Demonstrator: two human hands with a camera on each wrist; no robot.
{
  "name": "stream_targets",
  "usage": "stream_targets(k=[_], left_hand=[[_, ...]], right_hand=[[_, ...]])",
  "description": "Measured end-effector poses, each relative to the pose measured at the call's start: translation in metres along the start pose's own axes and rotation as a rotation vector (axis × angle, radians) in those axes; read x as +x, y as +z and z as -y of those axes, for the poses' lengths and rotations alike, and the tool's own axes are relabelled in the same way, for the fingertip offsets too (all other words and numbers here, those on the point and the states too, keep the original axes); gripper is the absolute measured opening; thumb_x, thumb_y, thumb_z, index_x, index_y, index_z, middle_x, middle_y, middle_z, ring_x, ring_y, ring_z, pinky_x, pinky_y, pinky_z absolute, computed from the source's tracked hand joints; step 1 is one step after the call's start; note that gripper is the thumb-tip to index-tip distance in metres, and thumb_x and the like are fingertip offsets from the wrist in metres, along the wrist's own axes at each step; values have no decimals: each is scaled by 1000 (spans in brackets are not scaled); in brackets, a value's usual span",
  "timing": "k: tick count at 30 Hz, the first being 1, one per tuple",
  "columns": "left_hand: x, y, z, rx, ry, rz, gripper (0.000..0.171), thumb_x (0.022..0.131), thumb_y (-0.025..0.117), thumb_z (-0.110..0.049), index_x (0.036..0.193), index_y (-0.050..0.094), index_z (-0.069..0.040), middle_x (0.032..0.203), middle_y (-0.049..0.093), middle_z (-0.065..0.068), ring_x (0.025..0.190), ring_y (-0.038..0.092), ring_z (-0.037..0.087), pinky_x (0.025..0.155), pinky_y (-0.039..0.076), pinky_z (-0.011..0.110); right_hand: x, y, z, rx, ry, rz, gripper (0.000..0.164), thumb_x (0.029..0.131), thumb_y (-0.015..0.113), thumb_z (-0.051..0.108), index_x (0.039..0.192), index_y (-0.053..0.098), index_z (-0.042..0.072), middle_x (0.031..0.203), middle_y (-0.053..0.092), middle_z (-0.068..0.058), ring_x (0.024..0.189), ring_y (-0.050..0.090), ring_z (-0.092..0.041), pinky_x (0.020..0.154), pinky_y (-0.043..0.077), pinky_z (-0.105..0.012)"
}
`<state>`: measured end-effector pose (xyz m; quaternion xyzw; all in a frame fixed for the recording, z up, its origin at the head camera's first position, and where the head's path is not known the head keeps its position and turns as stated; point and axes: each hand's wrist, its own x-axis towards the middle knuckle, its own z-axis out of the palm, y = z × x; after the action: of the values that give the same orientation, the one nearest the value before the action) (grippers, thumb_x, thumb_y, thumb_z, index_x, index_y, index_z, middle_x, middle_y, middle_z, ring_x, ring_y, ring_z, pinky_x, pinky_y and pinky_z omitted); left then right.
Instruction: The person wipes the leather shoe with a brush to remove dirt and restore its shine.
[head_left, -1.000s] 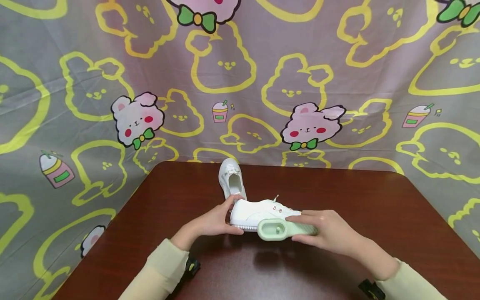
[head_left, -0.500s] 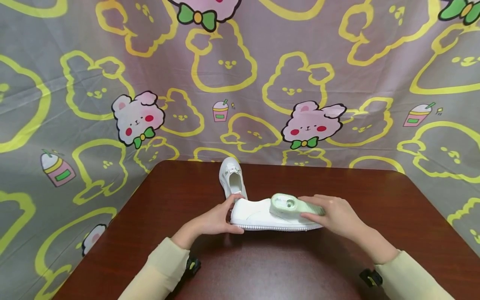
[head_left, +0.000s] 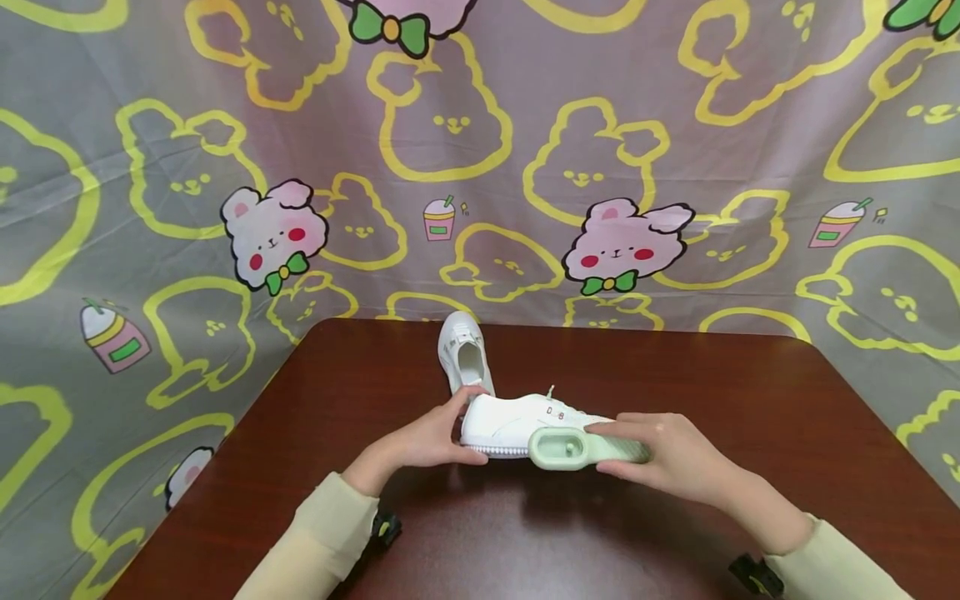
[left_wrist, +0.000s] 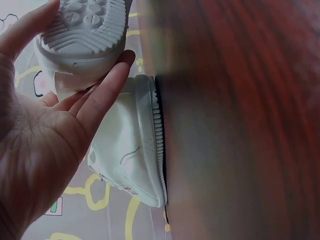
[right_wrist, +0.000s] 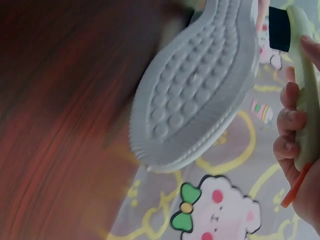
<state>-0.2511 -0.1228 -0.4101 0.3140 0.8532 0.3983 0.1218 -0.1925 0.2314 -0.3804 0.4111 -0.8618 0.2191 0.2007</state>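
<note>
My left hand grips a white lace-up sneaker by its heel, thumb below and fingers behind. The sneaker is raised off the table, lying sideways with its toe to the right. In the right wrist view its studded sole shows. My right hand holds a pale green brush by the handle, fingers curled round it. The brush head overlaps the sneaker's near side in the head view; its dark bristles show in the right wrist view. The toe is partly hidden behind the brush and right hand.
A second white sneaker stands on the dark red-brown table, behind the held one, toe toward the back. A cartoon-print cloth hangs along the table's back and sides.
The brush rose up across the sneaker's side half a second ago and is now lower, nearer the sole edge, slightly right of its first position. My left hand keeps its hold on the heel.
</note>
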Motion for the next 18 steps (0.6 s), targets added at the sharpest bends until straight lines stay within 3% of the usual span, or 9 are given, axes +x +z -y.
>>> stream_targets(k=[6,11,18], left_hand=[[0,0,0,19,-8,-1,89,77,84,-28,143,24,-18,121,55,5,108,55,15,93,44,34],[0,0,1,9,1,-2,89,78,83,-29,144,24,-16,121,56,5,107,55,15,93,44,34],[0,0,2,-6,3,-7,87,78,82,-31,143,25,-15,123,56,5,110,54,15,95,42,36]], right_hand=[[-1,2,3,-30,-63,35,39,76,83,38,112,72,25,90,62,18,67,47,5,57,36,-11],[-2,4,-4,-56,-22,20,41,73,85,34,111,72,26,86,58,20,65,45,3,55,35,-13],[0,4,-8,-57,29,36,41,76,83,38,113,72,26,78,49,22,60,39,3,50,31,-15]])
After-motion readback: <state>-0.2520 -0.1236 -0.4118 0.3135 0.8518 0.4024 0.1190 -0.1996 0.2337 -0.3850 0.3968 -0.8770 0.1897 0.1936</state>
